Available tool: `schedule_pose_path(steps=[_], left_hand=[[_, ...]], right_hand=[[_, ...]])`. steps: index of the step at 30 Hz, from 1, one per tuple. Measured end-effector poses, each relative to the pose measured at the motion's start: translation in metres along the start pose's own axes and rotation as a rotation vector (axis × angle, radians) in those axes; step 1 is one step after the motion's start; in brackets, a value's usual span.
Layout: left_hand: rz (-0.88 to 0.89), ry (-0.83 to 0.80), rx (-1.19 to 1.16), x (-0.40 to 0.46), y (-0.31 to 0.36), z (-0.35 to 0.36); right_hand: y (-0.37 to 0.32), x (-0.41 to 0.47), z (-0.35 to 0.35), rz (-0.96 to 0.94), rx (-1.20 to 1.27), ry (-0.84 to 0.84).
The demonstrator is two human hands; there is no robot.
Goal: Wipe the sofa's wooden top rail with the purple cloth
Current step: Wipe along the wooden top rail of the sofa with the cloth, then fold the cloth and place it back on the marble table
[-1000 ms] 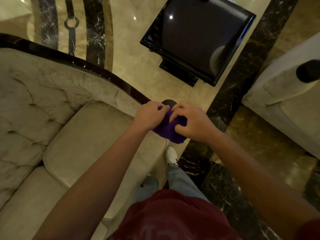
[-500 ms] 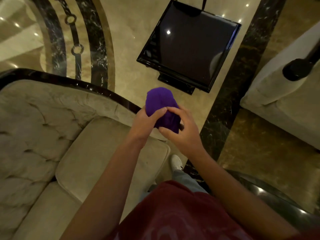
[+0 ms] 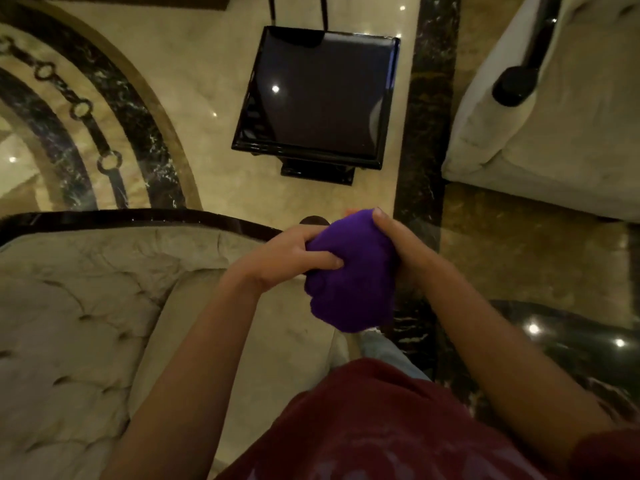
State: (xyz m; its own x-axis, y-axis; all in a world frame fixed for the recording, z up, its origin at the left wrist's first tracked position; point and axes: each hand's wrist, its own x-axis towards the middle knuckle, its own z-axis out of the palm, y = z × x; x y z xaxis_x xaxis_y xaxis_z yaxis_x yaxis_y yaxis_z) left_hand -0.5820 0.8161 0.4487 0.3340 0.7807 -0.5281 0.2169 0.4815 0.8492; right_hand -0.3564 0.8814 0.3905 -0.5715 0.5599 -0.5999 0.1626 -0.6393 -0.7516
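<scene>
**Cloth held in both hands, off the rail**

The left hand (image 3: 284, 258) and right hand (image 3: 401, 244) are both gripping the bunched purple cloth (image 3: 349, 278), holding it near the right end of the dark wooden top rail (image 3: 138, 216). The beige tufted sofa (image 3: 86, 306) is lying left; a glossy black side table (image 3: 318, 95) is standing farther off on polished marble floor (image 3: 194, 81).

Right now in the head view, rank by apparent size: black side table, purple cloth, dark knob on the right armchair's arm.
1. black side table, clearly largest.
2. purple cloth, bunched between the left hand and right hand; it is nearer the camera, so it looks inflated.
3. dark knob, smallest.
</scene>
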Motion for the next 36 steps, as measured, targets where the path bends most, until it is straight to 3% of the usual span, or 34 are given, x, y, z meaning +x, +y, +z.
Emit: schedule_pose_path(steps=[3, 9, 11, 14, 16, 18, 22, 25, 28, 30, 32, 36], left_hand=[[0.031, -0.064, 0.098, 0.004, 0.001, -0.002], [0.131, -0.093, 0.247, 0.022, 0.011, 0.042], [0.123, -0.051, 0.085, 0.026, 0.008, 0.067], [0.056, -0.019, -0.361, 0.032, -0.008, 0.108], [0.014, -0.035, -0.633, 0.037, -0.024, 0.14], [-0.045, -0.072, -0.727, 0.041, -0.038, 0.17], [-0.092, -0.145, -0.572, 0.044, -0.051, 0.224], [-0.05, -0.242, -0.443, 0.044, -0.054, 0.262], [0.118, -0.205, -0.033, 0.035, -0.051, 0.312], [0.21, -0.104, 0.224, 0.028, -0.054, 0.35], [0.208, -0.069, 0.291, 0.018, -0.059, 0.388], [0.052, -0.2, 0.263, -0.008, -0.051, 0.453]], right_hand=[[0.04, -0.023, 0.013, -0.054, 0.094, 0.041], [0.094, -0.087, 0.015, -0.297, 0.382, 0.393], [0.1, -0.109, 0.014, -0.321, 0.408, 0.555], [0.108, -0.133, 0.006, -0.309, 0.436, 0.837], [0.121, -0.148, -0.005, -0.268, 0.463, 0.951], [0.138, -0.166, -0.016, -0.236, 0.491, 1.014], [0.179, -0.215, -0.033, -0.249, 0.336, 1.091], [0.215, -0.258, -0.041, -0.274, 0.171, 1.015], [0.254, -0.301, -0.046, -0.331, 0.078, 1.051], [0.277, -0.326, -0.047, -0.364, 0.082, 1.114], [0.295, -0.351, -0.044, -0.369, 0.144, 1.215], [0.319, -0.408, -0.044, -0.317, 0.315, 1.391]])
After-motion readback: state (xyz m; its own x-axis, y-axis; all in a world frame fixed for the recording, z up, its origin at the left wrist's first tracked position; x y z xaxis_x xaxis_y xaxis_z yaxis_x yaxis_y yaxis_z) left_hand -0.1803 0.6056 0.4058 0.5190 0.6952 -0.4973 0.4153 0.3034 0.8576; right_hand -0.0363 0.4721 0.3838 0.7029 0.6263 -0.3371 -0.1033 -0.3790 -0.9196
